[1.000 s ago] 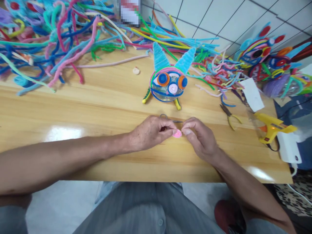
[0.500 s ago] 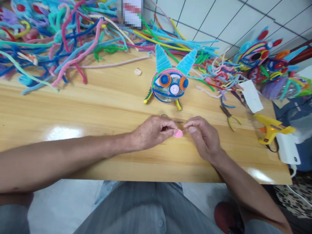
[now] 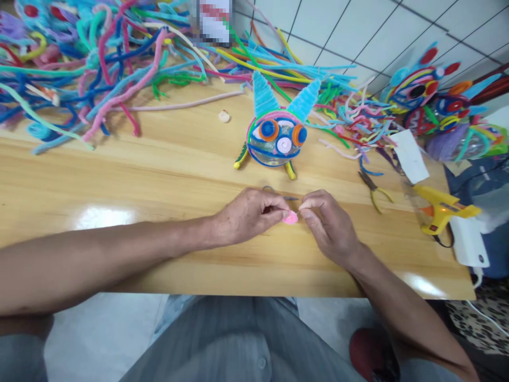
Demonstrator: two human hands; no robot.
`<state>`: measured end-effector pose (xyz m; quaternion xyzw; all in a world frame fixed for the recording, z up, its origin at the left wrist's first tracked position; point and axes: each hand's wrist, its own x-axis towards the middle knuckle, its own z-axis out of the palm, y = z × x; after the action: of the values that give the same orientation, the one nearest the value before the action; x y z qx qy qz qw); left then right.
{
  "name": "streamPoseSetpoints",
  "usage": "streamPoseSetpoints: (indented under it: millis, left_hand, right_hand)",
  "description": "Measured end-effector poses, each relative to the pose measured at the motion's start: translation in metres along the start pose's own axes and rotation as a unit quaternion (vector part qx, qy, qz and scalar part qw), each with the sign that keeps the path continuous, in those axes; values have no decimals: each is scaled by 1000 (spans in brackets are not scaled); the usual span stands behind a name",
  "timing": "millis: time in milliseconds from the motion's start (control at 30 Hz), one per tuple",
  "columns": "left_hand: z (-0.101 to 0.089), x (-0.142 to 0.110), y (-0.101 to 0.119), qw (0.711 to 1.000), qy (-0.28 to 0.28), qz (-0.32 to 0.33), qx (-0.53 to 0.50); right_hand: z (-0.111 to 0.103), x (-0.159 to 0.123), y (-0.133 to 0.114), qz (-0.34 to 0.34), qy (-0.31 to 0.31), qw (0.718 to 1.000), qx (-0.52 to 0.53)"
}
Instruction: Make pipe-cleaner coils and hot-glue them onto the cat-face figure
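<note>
Two hands meet over the near part of the surface (image 3: 191,276), with a small pink disc (image 3: 291,217) between them. The left hand (image 3: 242,220) is nearer: its thumb and forefinger pinch the disc at its left rim, so the disc lies just off those fingertips, towards the right hand (image 3: 334,228). That hand comes in from the other side, its thumb and forefinger together on what looks like a fine strand (image 3: 298,213) just beside the disc's right rim. Whether the strand is joined to the disc is too small to tell. The disc looks roundish, with no clear long axis; the short line from pinch to pinch runs nearly along the near edge.

Scissors (image 3: 292,199) lie just beyond the fingers, partly hidden by the left hand. Farther towards the far edge stands the eared figure (image 3: 274,151). Pliers (image 3: 376,193) and a glue gun (image 3: 445,208) are off towards the right edge, beyond the right hand.
</note>
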<state>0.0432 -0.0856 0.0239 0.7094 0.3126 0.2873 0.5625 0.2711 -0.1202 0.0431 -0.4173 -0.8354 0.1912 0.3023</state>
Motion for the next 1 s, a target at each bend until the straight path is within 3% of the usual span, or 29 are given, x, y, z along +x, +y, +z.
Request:
streamPoseSetpoints:
  millis: [433,1000]
  left_hand:
    - [0,-1,0,1000,1,-3,5]
    - [-1,-1,0,999,6,-26,-38]
  right_hand:
    - [-2,-1,-1,46,3,997,68]
    - [0,3,-8,31,29,999,29]
